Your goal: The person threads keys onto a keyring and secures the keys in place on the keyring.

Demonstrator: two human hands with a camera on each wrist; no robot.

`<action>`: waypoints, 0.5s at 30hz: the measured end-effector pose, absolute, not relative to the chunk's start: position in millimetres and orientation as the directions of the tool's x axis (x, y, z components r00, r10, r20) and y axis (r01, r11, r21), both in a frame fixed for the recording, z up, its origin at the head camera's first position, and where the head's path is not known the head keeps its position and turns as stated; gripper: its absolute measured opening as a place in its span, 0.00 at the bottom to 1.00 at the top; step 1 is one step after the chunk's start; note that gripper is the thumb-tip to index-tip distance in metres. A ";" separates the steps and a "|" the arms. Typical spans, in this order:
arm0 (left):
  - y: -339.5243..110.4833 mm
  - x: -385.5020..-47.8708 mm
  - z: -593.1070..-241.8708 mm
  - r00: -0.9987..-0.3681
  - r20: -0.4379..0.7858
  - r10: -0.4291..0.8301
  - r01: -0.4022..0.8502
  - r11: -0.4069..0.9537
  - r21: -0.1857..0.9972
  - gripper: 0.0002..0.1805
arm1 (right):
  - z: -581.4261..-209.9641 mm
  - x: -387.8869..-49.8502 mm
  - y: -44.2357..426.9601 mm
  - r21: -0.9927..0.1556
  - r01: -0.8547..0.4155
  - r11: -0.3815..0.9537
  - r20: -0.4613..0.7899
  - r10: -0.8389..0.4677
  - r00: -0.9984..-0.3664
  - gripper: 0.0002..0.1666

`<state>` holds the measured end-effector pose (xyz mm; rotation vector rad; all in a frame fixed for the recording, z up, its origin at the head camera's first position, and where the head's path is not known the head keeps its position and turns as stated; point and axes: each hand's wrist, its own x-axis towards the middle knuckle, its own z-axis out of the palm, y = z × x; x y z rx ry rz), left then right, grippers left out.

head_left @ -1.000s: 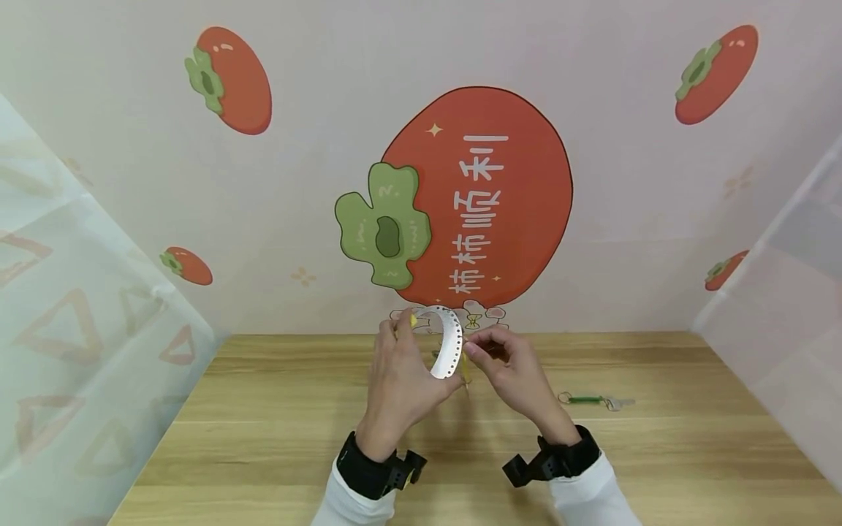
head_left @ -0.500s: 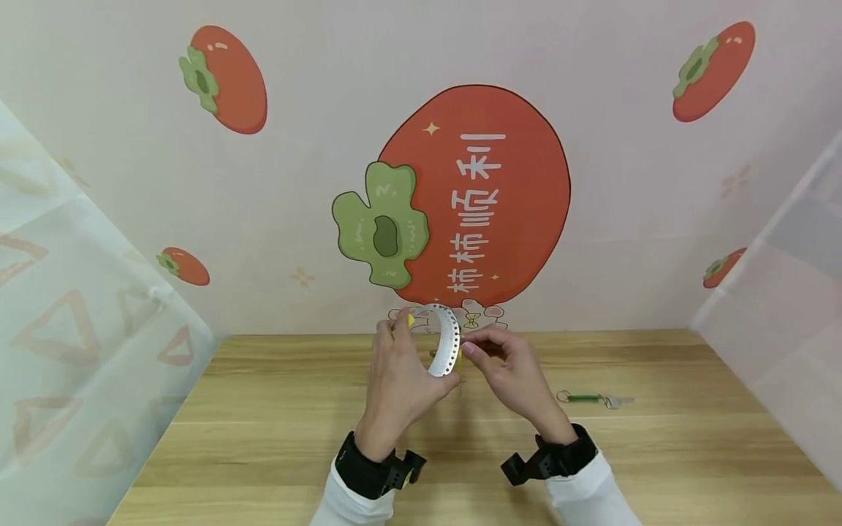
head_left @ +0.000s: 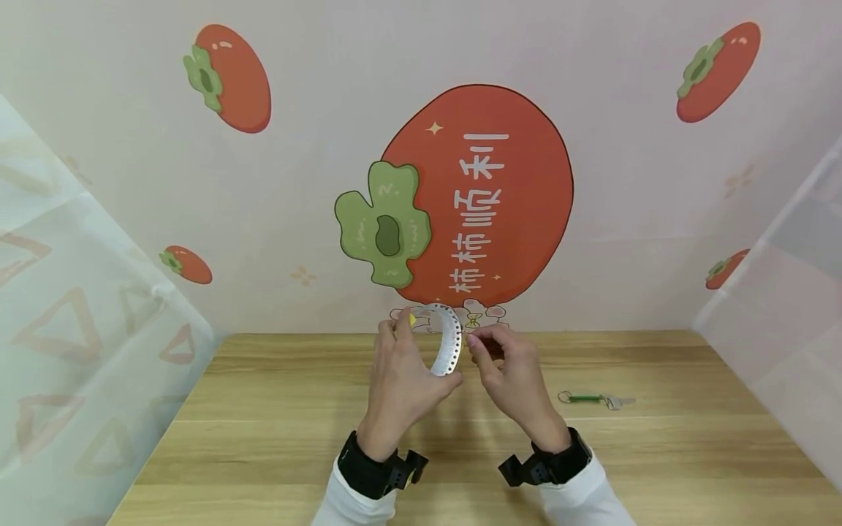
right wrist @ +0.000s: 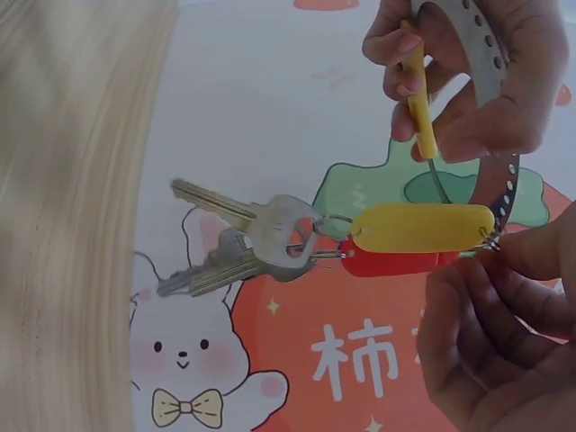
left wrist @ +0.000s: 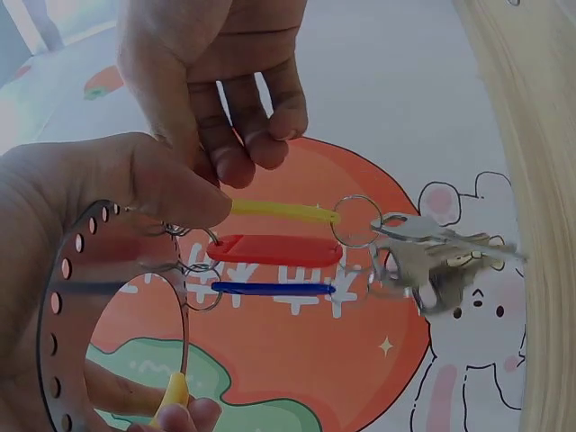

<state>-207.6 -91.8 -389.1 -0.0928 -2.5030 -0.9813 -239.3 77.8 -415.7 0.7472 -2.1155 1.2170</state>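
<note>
The left hand (head_left: 408, 380) grips a white curved band (head_left: 449, 343) with a row of holes along its edge; its fingers also lie round a yellow piece (right wrist: 418, 103). From the band's edge, small metal rings hold a yellow tag (left wrist: 283, 211), a red tag (left wrist: 277, 251) and a blue tag (left wrist: 274, 289). Metal keys (right wrist: 283, 236) hang from the far ends of tags. At the band's right side, the right hand (head_left: 520, 376) has thumb and fingertips at the small metal ring (right wrist: 490, 241) on the yellow tag's end, pinching it.
A green key tag (head_left: 585, 399) with a ring and a key lies on the wooden table (head_left: 263, 438), right of the right hand. Behind the table stands a backdrop (head_left: 631, 183) printed with persimmons, and sheets hang at both sides.
The right hand has moved slightly right of the band and turned a little. The yellow tag that showed below the band is no longer plain in the head view. The left hand keeps its grip.
</note>
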 end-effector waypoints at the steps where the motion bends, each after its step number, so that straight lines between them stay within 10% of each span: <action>1: -91.8 -207.7 -389.1 -0.897 0.430 -0.100 0.219 0.744 0.631 0.60 | -415.4 -239.0 77.6 -0.580 -0.700 0.417 0.701 -0.183 -0.689 0.02; 15: -93.3 -207.7 -389.7 -0.895 0.434 -0.103 0.229 0.727 0.647 0.61 | -414.7 -239.8 83.5 -0.794 -0.578 0.186 0.520 -0.285 -0.805 0.05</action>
